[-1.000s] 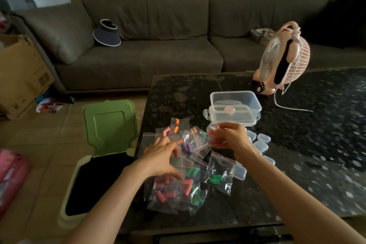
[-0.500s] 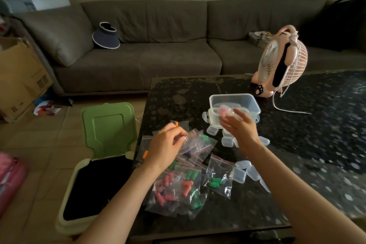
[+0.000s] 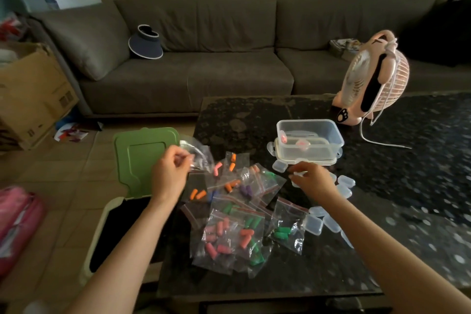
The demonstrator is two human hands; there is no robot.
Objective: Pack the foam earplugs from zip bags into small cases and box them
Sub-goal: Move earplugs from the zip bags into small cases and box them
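Clear box [image 3: 328, 135]: open-topped, on the dark table [image 3: 407, 199]; pink items inside.
Left hand [image 3: 169, 176]: well left of the clear box, fingers curled, pinching an empty zip bag [image 3: 197, 154] raised off the table.
Right hand [image 3: 312, 182]: just in front of the clear box, fingertips pinching a small case [image 3: 297, 174].
Filled zip bags [image 3: 229, 232]: heaped in front and left of the clear box, holding orange, purple, pink and green earplugs [image 3: 211, 250].
Spare cases [image 3: 314, 224]: scattered in front of the clear box.
Fan [image 3: 374, 79]: behind the clear box, rightward.
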